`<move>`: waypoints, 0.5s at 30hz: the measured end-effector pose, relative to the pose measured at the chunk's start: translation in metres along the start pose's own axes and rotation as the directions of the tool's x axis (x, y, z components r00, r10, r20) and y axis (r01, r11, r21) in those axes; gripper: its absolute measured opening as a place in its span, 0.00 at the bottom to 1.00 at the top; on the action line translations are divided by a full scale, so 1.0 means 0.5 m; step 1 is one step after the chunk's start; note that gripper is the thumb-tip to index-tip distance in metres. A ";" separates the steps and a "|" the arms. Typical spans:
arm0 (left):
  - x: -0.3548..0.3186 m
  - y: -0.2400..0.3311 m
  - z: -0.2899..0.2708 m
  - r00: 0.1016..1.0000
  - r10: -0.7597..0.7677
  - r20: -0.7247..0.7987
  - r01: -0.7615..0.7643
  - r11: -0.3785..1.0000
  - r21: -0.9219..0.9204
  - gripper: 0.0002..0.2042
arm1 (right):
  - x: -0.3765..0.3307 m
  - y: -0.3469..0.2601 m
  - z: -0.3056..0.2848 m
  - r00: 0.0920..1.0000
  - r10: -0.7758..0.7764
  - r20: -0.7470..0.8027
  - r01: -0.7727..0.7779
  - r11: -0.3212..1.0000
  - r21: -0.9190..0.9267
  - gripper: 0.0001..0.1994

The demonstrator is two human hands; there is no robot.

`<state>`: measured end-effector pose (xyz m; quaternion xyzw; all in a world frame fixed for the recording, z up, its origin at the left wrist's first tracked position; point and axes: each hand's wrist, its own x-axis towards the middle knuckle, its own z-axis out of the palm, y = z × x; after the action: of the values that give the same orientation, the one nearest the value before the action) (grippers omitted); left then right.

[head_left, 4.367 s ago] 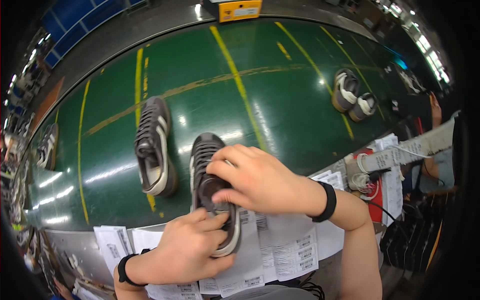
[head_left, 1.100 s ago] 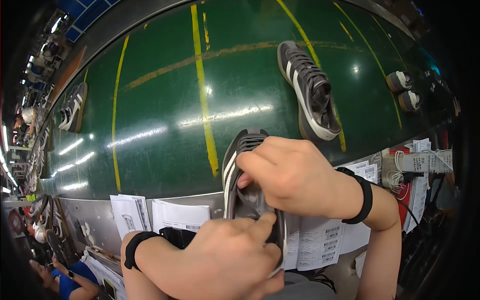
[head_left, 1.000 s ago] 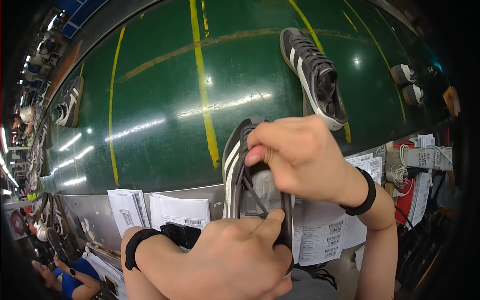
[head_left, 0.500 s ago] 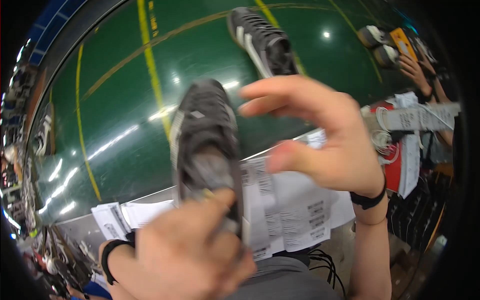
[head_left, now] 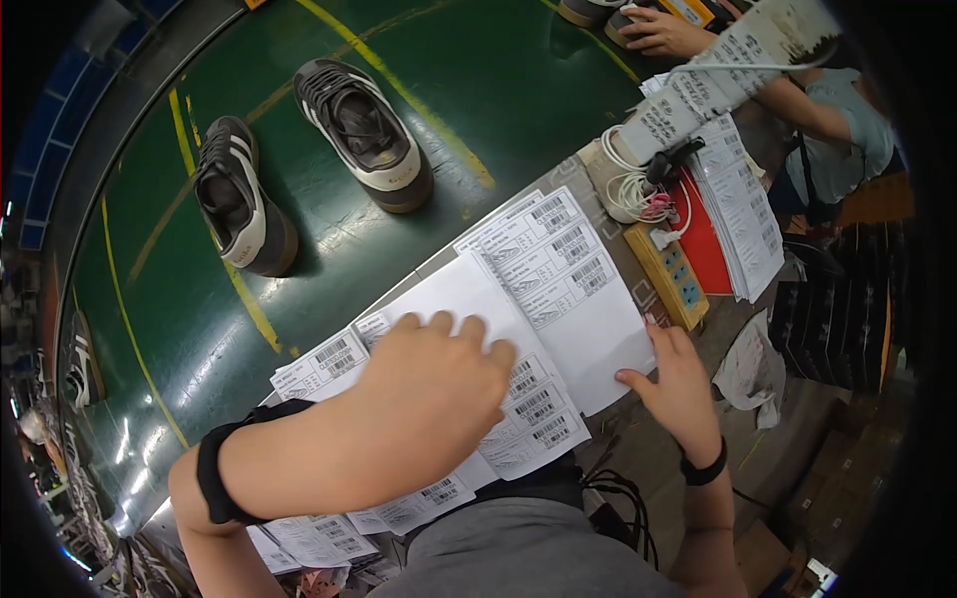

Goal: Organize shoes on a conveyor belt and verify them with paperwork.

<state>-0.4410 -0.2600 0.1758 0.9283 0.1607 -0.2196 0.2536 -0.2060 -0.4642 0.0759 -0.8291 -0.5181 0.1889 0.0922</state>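
My left hand (head_left: pixel 439 389) lies flat, fingers slightly curled, on a spread of white barcode label sheets (head_left: pixel 563 269) at the near edge of the green conveyor belt (head_left: pixel 478 90). At the right edge of the top sheet, my right hand (head_left: pixel 678 384) pinches the paper between thumb and fingers. Both wrists wear black bands. Two dark sneakers with white stripes stand on the belt beyond the sheets, one on the left (head_left: pixel 236 194) and one further back (head_left: pixel 364 130). Neither hand touches a shoe.
A yellow power strip (head_left: pixel 670 274), a coil of white cable (head_left: pixel 628 189) and another stack of label sheets (head_left: pixel 743 209) lie to the right. Another person's hand (head_left: pixel 668 30) works at the top right. A further sneaker (head_left: pixel 80 359) sits at the belt's far left.
The sneaker I held in both hands is out of them and now stands on the belt. Both hands have come down onto the label sheets.
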 end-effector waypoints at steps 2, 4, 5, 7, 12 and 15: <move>0.088 0.019 0.067 0.932 0.152 -0.329 -0.130 0.988 0.089 0.22 | -0.001 0.004 0.032 0.996 -0.009 -0.086 0.016 0.997 0.081 0.29; 0.159 0.029 0.102 0.804 0.236 -0.547 -0.186 0.972 0.146 0.23 | -0.029 -0.019 0.014 0.978 -0.169 -0.119 0.176 0.983 0.050 0.27; 0.178 0.033 0.102 0.703 0.359 -0.614 -0.234 0.932 0.277 0.20 | -0.037 -0.034 -0.004 0.930 -0.338 -0.142 0.344 0.939 0.021 0.24; 0.194 0.037 0.108 0.587 0.478 -0.653 -0.265 0.876 0.403 0.17 | -0.042 -0.066 -0.063 0.901 -0.429 0.065 0.309 0.738 0.599 0.18; 0.152 0.033 0.124 0.824 0.473 -0.312 -0.362 0.863 0.354 0.05 | 0.006 0.021 0.025 0.984 -0.074 -0.164 0.117 0.956 0.269 0.22; 0.145 0.034 0.131 0.856 0.414 -0.309 -0.334 0.900 0.279 0.07 | 0.017 0.025 0.041 0.999 0.009 -0.035 -0.001 0.977 0.214 0.25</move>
<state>-0.3934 -0.2955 0.0964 0.9877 -0.0046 -0.0076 0.1558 -0.2009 -0.4632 0.0512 -0.8188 -0.4909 0.2291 0.1899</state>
